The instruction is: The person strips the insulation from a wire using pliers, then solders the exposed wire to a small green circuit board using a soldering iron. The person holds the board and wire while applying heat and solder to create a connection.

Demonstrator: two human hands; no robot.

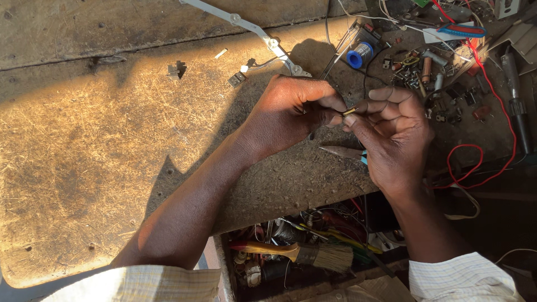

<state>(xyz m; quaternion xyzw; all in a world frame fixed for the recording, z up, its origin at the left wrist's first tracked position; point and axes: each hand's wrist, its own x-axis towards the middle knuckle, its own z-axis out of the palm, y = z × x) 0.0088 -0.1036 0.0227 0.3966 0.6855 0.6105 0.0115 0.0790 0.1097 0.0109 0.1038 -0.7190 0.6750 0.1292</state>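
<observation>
Head view: left hand (288, 114) and right hand (391, 134) pinch a small yellowish component (349, 111) (above the pliers (342, 151)); a firm fingertip pinch looks best.

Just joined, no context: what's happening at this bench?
A person pinches a small yellowish part between the fingers of the left hand and the right hand, above a worn wooden bench. Pliers lie under the hands. A solder spool, red wire and loose parts sit to the right; a brush lies in the open drawer.
</observation>
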